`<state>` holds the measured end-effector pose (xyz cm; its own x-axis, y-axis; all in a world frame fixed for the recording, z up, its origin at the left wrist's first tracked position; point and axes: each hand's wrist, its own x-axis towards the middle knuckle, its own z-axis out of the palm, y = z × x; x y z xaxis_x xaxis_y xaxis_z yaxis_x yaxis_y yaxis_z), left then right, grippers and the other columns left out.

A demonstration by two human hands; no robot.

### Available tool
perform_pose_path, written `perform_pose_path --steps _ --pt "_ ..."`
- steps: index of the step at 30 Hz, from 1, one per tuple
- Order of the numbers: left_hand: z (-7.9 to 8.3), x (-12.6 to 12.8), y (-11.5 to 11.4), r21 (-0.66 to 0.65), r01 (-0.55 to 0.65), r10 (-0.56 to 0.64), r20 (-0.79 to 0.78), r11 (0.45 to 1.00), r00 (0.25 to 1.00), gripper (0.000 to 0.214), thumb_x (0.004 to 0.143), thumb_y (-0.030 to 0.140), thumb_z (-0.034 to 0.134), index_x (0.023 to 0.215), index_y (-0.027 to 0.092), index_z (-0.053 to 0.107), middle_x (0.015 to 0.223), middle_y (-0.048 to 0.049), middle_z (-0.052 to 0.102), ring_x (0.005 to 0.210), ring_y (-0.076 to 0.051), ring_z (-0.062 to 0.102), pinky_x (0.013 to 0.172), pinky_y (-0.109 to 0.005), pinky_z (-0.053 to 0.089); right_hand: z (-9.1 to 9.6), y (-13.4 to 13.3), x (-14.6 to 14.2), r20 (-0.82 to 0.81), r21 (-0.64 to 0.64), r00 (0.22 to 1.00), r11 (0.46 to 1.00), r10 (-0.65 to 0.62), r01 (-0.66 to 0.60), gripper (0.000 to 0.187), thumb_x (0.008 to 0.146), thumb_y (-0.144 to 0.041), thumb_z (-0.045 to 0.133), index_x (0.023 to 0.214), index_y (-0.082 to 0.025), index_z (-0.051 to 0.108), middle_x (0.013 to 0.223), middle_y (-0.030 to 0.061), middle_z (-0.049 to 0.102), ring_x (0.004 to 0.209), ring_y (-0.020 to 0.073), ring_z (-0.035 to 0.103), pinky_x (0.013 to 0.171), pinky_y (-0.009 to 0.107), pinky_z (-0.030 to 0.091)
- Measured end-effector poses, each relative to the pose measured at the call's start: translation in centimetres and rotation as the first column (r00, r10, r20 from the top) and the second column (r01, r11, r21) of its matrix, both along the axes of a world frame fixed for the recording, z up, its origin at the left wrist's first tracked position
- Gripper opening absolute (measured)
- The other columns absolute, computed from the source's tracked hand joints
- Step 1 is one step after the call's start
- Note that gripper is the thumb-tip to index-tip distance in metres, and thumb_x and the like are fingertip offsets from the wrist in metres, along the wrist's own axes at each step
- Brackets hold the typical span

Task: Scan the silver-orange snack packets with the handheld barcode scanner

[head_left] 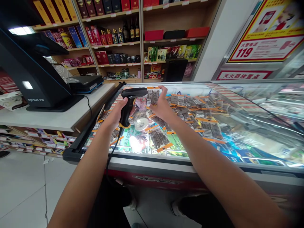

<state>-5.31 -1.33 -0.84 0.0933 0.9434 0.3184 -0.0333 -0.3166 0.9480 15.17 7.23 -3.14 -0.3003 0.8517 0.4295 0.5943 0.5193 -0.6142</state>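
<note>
Packet [153,96]: small, clear, dark contents. It is held upright in the air over the freezer [166,164], just right of the scanner head and close to it. Whether the two touch cannot be told.

Right hand [162,106]: pinches the packet by its right edge, fingers curled over the top and thumb underneath. The palm faces left.

Scanner [129,103]: black, pistol-shaped, with its head level and pointing right toward the packet.

Left hand [116,114]: fingers are wrapped tight round the scanner's grip. The index finger is hidden behind the handle, so its trigger position is unclear.

Cable [111,152]: black, drops from the base of the grip and hangs down past the freezer's front edge.

Below both hands, many more packets [201,120] with orange strips lie scattered across the freezer's glass top. Bright glare falls on the glass near the front.

Left of the freezer is a white counter [54,118] carrying a black screen [30,72] on a stand.

Behind are wooden shelves [123,44] with boxes and bottles. A red and yellow sign [268,31] reading 119 is at upper right.

The person's forearms are bare and reach forward from the bottom of the view, over a pale tiled floor [23,190].
</note>
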Motion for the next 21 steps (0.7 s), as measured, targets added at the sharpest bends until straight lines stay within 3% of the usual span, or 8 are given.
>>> perform_pose_path --steps 3,6,9,11,13,17,19,21 --pt "0.1 0.0 -0.1 -0.015 -0.016 0.016 0.025 1.0 1.0 0.051 0.081 0.071 0.064 0.072 0.021 0.055 0.055 -0.001 0.053 0.048 -0.013 0.046 0.048 -0.028 0.037 0.3 -0.2 0.1 -0.02 -0.087 1.0 0.996 -0.005 0.004 0.089 0.09 -0.034 0.065 0.159 -0.016 0.012 0.086 0.0049 0.063 0.069 0.0236 0.061 0.068 0.039 0.05" --pt "0.1 -0.1 -0.1 -0.043 -0.036 0.039 0.065 0.998 0.997 0.05 0.084 0.069 0.064 0.073 0.02 0.056 0.056 -0.0008 0.054 0.048 -0.012 0.047 0.048 -0.027 0.037 0.9 -0.4 0.4 -0.01 -0.083 0.999 0.996 0.032 -0.033 0.089 0.088 -0.032 0.064 0.161 -0.018 0.015 0.093 0.0074 0.066 0.072 0.0248 0.063 0.07 0.039 0.051" --pt "0.0 -0.5 0.1 -0.051 -0.053 0.06 0.137 0.997 0.989 0.052 0.087 0.07 0.06 0.073 0.02 0.056 0.057 -0.0008 0.055 0.046 -0.011 0.046 0.045 -0.026 0.037 1.6 -0.5 0.8 0.092 -0.102 0.992 0.992 0.088 -0.078 0.07 0.089 -0.032 0.061 0.155 -0.02 0.041 0.099 0.0105 0.071 0.079 0.028 0.066 0.073 0.04 0.052" --pt "0.0 -0.9 0.3 -0.055 -0.081 0.091 0.203 0.995 0.975 0.051 0.089 0.07 0.057 0.074 0.021 0.056 0.057 -0.0001 0.055 0.044 -0.011 0.046 0.042 -0.026 0.035 1.6 -0.6 0.9 0.221 -0.125 0.968 0.988 0.121 -0.095 0.047 0.09 -0.031 0.058 0.136 -0.022 0.064 0.101 0.0117 0.074 0.085 0.0303 0.068 0.078 0.041 0.052" --pt "0.2 -1.1 0.3 -0.063 -0.113 0.126 0.269 0.992 0.955 0.05 0.091 0.069 0.056 0.076 0.021 0.056 0.057 0.0004 0.055 0.043 -0.01 0.047 0.041 -0.025 0.036 1.2 -0.9 0.7 0.4 -0.076 0.911 0.994 0.102 -0.078 0.034 0.09 -0.028 0.059 0.119 -0.022 0.075 0.105 0.0138 0.076 0.096 0.0347 0.069 0.088 0.047 0.051" --pt "0.7 -1.1 0.3 -0.085 -0.151 0.172 0.355 0.985 0.919 0.049 0.092 0.069 0.056 0.081 0.021 0.06 0.057 0.0011 0.055 0.044 -0.011 0.052 0.042 -0.024 0.039 -0.1 -2.2 -0.8 0.607 0.2 0.792 0.977 -0.069 -0.068 0.036 0.086 -0.018 0.065 0.119 -0.014 0.077 0.124 0.0235 0.07 0.126 0.0476 0.056 0.106 0.06 0.04" --pt "1.0 -0.8 0.2 -0.103 -0.173 0.2 0.37 0.979 0.907 0.051 0.093 0.07 0.055 0.083 0.021 0.061 0.056 0.0015 0.054 0.044 -0.012 0.053 0.041 -0.024 0.04 -0.4 -3.3 -2.2 0.578 0.222 0.815 0.969 -0.037 -0.113 0.039 0.088 -0.016 0.062 0.125 -0.012 0.074 0.128 0.025 0.067 0.13 0.0471 0.053 0.107 0.058 0.04" --pt "1.1 -0.6 0.1 -0.126 -0.187 0.221 0.363 0.974 0.905 0.052 0.093 0.072 0.053 0.084 0.021 0.061 0.055 0.0014 0.054 0.044 -0.012 0.054 0.04 -0.024 0.039 -0.6 -4.3 -4.0 0.504 0.141 0.86 0.975 0.08 -0.174 0.041 0.095 -0.021 0.056 0.134 -0.012 0.069 0.128 0.0235 0.068 0.126 0.0428 0.056 0.104 0.054 0.044"
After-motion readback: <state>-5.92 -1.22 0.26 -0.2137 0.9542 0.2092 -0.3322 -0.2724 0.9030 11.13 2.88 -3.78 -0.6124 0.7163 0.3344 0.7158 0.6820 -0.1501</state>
